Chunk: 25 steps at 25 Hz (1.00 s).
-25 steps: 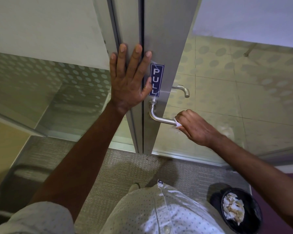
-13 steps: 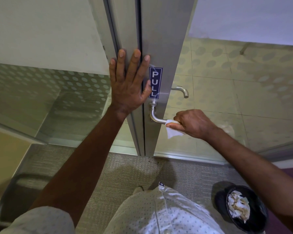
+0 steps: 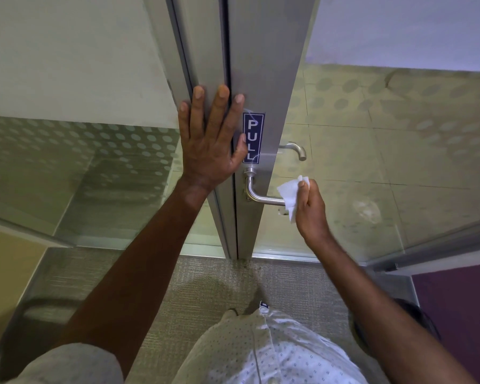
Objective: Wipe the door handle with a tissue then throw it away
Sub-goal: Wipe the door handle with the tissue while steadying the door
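Two bare arms reach forward over a dotted shirt (image 3: 275, 353) and carpet (image 3: 205, 275). Right hand (image 3: 311, 209): fingers pinched on a white tissue (image 3: 288, 194), which covers the free end of the handle (image 3: 257, 194). Left hand (image 3: 211, 142): fingers spread, flat against the door frame (image 3: 203, 65), beside the PULL sign (image 3: 253, 138).

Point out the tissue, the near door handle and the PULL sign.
tissue (image 3: 288, 193), head view, on its flat white middle.
near door handle (image 3: 263, 200), head view, on the horizontal bar.
PULL sign (image 3: 253, 134), head view, among the letters.
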Available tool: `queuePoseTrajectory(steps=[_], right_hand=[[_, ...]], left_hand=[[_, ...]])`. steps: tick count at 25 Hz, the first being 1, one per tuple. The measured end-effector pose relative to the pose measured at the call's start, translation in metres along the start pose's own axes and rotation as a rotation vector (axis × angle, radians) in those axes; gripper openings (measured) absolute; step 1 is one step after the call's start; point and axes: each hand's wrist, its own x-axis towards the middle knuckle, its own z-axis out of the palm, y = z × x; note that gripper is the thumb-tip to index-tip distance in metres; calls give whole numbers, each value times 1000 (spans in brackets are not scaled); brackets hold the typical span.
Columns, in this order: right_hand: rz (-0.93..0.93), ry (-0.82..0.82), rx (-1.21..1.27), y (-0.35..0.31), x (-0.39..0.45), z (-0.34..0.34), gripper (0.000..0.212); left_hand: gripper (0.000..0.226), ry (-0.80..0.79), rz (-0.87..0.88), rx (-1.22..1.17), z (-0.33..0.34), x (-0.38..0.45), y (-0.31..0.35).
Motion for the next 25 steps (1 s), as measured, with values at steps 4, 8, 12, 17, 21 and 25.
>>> queuePoseTrajectory(steps=[4,8,12,17,21,25], right_hand=[[339,167,436,-11,-9,18,35],[524,150,731,-17,-10,18,35],[552,197,890,-18,-15,23,38],[549,189,754,-22,-6,30,38],[505,132,398,-18,3,23,52],[458,65,322,-17,14,9,37]], left_hand=[[67,2,7,1,-1,1,-1],[65,4,10,-6,-1,1,-1],[64,6,11,-4,0,1,-2],[62,20,25,-32,0,0,-3],[66,38,36,-51,5,-2,-5],[69,61,48,-81,7,-4,-6]])
